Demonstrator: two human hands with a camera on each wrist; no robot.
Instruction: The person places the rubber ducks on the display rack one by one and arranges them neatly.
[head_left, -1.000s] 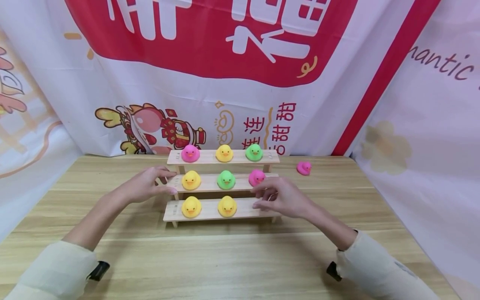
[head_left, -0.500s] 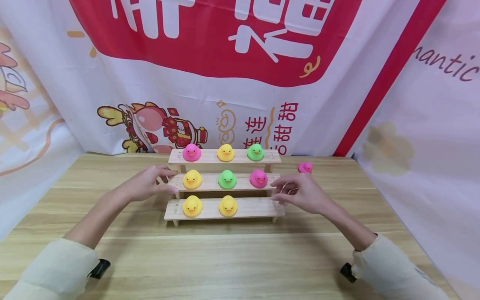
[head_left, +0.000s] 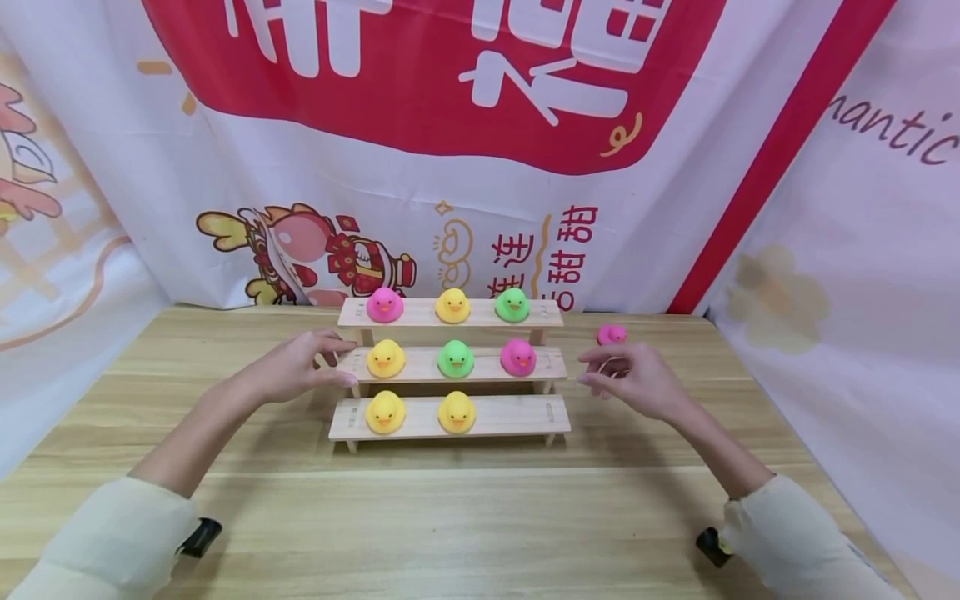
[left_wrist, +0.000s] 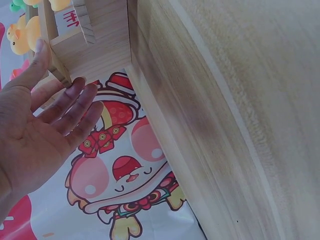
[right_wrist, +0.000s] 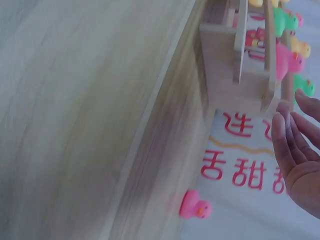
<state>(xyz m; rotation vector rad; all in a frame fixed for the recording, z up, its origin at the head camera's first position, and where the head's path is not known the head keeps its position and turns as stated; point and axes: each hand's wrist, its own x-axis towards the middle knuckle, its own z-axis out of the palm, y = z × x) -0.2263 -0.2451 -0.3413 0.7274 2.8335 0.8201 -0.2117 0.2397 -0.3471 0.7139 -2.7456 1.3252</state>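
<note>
A three-tier wooden display stand holds small rubber ducks. The top tier has a pink duck, a yellow duck and a green duck. Yellow, green and pink ducks line the middle tier; two yellow ducks, one of them this left-hand duck, sit on the bottom one. My left hand grips the left end of the middle tier between thumb and fingers. Right of the stand, my right hand hovers with loosely bent fingers, holding nothing. Just behind it lies a loose pink duck.
The wood-grain table runs back to a white and red printed cloth. More printed cloth hangs at the left and right sides. In the right wrist view the loose pink duck is on the table near the cloth.
My right hand has drawn away to the right from the right part of the stand, to beyond its end. The ducks keep their places. My left hand stays at the stand's left end.
</note>
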